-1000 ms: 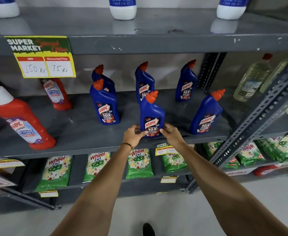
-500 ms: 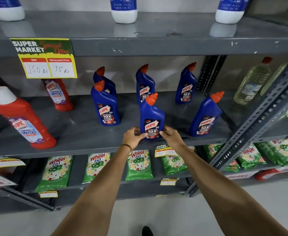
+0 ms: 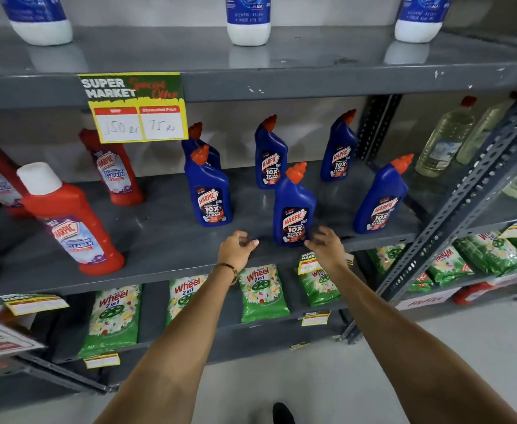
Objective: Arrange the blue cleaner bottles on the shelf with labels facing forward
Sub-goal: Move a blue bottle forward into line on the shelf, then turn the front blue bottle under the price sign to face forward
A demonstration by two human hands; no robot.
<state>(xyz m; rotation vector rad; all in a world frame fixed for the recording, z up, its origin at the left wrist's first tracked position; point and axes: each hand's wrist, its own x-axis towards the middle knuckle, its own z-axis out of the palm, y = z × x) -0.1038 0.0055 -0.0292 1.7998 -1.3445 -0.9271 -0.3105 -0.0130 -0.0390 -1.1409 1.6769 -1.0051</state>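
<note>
Blue bottle [image 3: 294,209] upright, left hand [image 3: 236,249] off, right hand [image 3: 324,244] grazing

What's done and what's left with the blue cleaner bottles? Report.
Done: five blue bottles show labels forward, including the front middle bottle. In hand: nothing; the left hand and right hand are open beside that bottle. Left: the back left bottle is mostly hidden behind another, so its label can't be checked.

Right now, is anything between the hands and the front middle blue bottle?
Nothing visible. The left hand and right hand flank the front middle blue bottle at its base, with only bare shelf between.
</note>
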